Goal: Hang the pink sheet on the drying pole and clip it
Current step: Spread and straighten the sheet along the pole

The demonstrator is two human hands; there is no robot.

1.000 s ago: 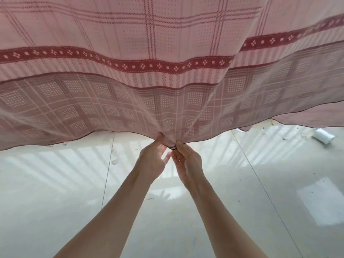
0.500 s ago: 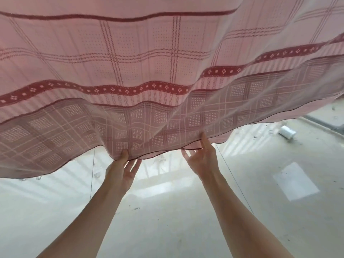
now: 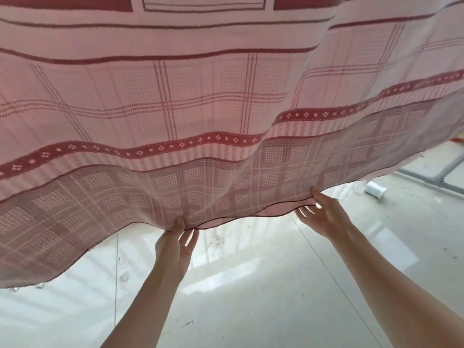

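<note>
Hanging across the whole upper part of the view, the pink sheet (image 3: 200, 101) spreads from the left edge to the right, its lower hem dipping low at the far left, then running in a loose wave toward the upper right. A dark red band with small white diamonds crosses it, with a paler checked strip below that down to the hem. The drying pole cannot be seen from here.

Under the hem on the left, pale glossy floor (image 3: 75, 310) shows, streaked with soft reflected bars of light and cut by a thin dark joint line running toward the camera. A few small specks of dirt lie on it.

Left of centre, the left hand (image 3: 175, 244) reaches up to the hem, thumb on the near face of the cloth and fingers behind, pinching the edge. The hem sags slightly between the two hands.

Further right, the right hand (image 3: 324, 217) meets the hem too, thumb tip on the near side of the cloth and the fingers spread behind and below the edge; the pinch looks light.

Beyond it on the floor lies a small white roll (image 3: 375, 191), well apart from the hands, and behind that a grey metal rail (image 3: 439, 175) runs along the far right. A square patch of brighter light sits on the floor at right.
</note>
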